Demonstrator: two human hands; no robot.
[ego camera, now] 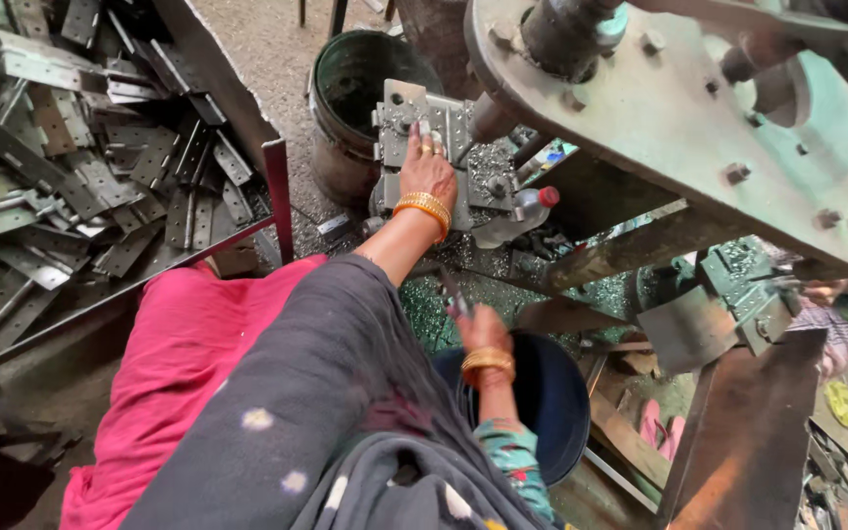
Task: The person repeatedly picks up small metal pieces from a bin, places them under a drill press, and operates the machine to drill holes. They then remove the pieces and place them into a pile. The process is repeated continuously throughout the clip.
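While the green press frame looms past the fingertips, the left hand lies flat on the grey die block, fingers pressed together and pointing away from the body; the block sits directly beneath them. Nearer the body, the right hand pinches a narrow metal strip, its long axis running up from the fingers toward the block. The right hand holds it; the left is nearer the block.

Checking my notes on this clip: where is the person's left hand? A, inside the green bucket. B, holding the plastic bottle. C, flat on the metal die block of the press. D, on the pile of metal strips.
C: the left hand lies on the grey die block, apart from the bucket and bottle.
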